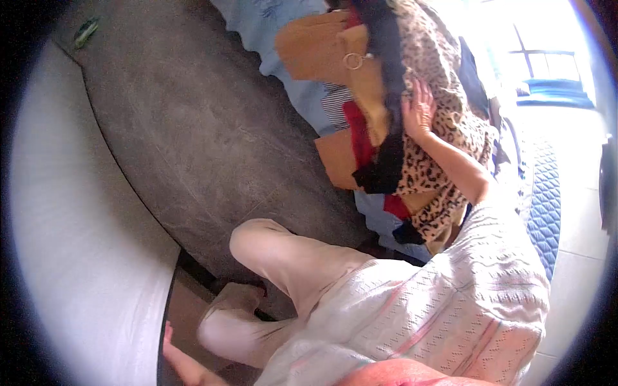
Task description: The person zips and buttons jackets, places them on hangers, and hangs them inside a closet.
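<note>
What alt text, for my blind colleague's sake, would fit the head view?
A person's right hand lies on leopard-print fabric among layered clothes, beside a wide grey surface. The left hand, partly hidden, is by the edge of a pale panel.

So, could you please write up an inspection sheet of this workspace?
Surface: grey cover, lightly creased, beside a white panel.
Job's things: leopard-print cloth heaped with black cloth, tan pieces and red cloth; light blue cloth beneath.
Clutter: small green item on the grey cover, too blurred to name.
Grippers: right hand open on the leopard-print cloth; left hand at the white panel's edge, partly hidden.
Cables: nothing seen.
Surroundings: bright window, pale tiled floor, blue quilted piece.
</note>
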